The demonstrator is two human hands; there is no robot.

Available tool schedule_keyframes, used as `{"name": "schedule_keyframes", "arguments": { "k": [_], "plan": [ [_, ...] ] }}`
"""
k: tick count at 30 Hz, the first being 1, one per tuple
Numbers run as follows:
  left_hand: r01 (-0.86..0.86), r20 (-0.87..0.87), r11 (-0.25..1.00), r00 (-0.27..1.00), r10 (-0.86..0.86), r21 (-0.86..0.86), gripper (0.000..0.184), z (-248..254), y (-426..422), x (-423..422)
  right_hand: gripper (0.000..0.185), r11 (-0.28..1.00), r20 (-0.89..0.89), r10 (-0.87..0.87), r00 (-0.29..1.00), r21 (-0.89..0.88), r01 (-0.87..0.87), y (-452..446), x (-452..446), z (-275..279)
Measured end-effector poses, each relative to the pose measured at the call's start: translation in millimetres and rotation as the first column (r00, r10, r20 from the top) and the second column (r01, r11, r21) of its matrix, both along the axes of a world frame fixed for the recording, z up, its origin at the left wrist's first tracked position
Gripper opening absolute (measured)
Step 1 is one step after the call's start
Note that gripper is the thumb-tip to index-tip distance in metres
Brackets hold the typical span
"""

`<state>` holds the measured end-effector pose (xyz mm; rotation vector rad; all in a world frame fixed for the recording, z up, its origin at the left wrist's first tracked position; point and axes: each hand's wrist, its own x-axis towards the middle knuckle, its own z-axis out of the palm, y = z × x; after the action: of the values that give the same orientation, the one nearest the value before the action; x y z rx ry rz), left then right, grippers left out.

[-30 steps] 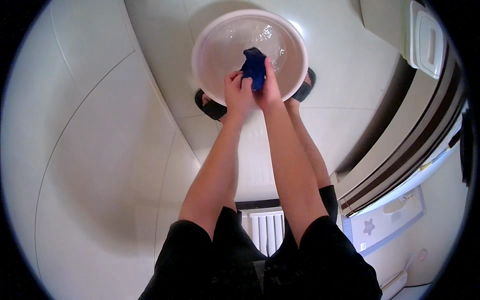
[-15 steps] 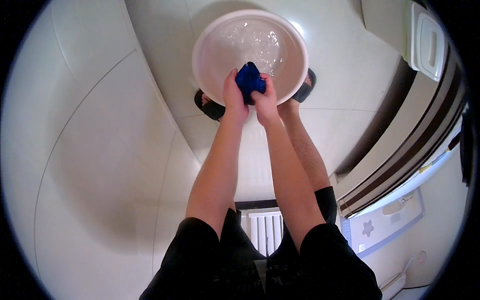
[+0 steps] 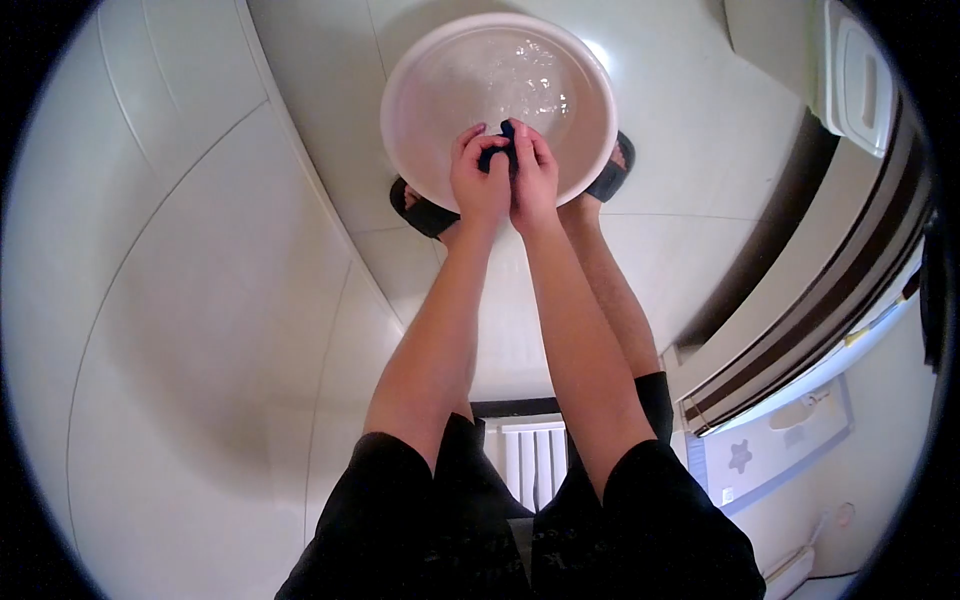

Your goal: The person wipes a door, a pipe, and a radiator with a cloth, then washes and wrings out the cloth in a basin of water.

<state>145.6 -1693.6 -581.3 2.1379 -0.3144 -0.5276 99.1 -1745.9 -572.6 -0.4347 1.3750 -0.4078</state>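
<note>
A dark blue piece of cloth is bunched between my two hands, over the near side of a pale pink basin. My left hand closes round it from the left, and my right hand presses it from the right. Most of the cloth is hidden by my fingers, so its exact kind does not show. Water with bright ripples lies in the basin beyond my hands.
Dark sandals on my feet flank the basin on the tiled floor. Below me is a white slatted stool. A pale wall panel rises at left; a white lidded container stands at upper right.
The cloth was spread wider and showed bright blue; now it is squeezed into a small dark bundle. Both hands have closed further over it and come together.
</note>
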Motion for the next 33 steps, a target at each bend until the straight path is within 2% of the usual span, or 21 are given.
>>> {"name": "schedule_keyframes", "arguments": {
  "k": [2,6,9,17,20,26,29,33],
  "plan": [
    [-0.052,-0.03,0.996,0.998,0.054,0.068,0.014,2,-6,-2,0.029,1.0,-0.02,-0.011,1.0,0.0,0.011,2,2,-10],
    [-0.169,-0.138,0.963,0.97,0.2,0.208,0.025,6,-22,3,0.027,0.997,-0.173,0.05,0.984,-0.044,-0.058,2,4,-25],
    [-0.179,-0.17,0.955,0.96,0.222,0.236,0.032,3,-28,6,0.026,0.998,-0.195,0.05,0.979,-0.016,-0.054,-6,7,-22],
    [-0.125,-0.171,0.925,0.966,0.196,0.36,0.036,-3,-34,8,0.023,0.999,-0.295,0.044,0.955,0.011,-0.043,-8,8,-35],
    [-0.111,-0.184,0.916,0.964,0.194,0.385,0.037,-1,-34,9,0.021,0.997,-0.308,0.072,0.949,0.05,-0.059,-12,13,-23],
    [-0.074,-0.19,0.907,0.968,0.166,0.414,0.038,-5,-31,9,0.022,0.997,-0.274,0.074,0.959,0.038,-0.066,-6,3,-39],
    [-0.085,-0.19,0.91,0.966,0.175,0.405,0.038,-7,-31,8,0.022,0.995,-0.282,0.084,0.956,0.072,-0.066,-11,8,-29],
    [-0.064,-0.206,0.902,0.965,0.166,0.426,0.038,-9,-31,8,0.021,0.997,-0.249,0.011,0.968,0.079,0.009,-6,5,-37]
  ]
}}
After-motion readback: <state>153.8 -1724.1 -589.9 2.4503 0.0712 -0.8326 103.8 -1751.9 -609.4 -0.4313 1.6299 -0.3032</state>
